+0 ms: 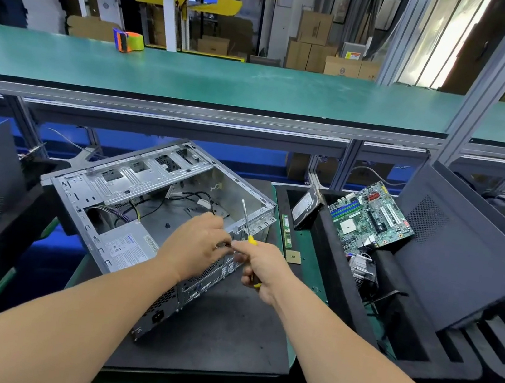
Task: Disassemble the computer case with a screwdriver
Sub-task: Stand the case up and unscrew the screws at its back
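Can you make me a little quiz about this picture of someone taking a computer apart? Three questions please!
1. True or false: the motherboard is still inside the computer case.
2. Which hand holds the screwdriver? A) the left hand B) the right hand C) neither
3. Fill in: the screwdriver's handle is black and ______.

Key:
1. False. It lies in the black tray to the right of the case.
2. B. Its shaft points up and away from the person.
3. Yellow.
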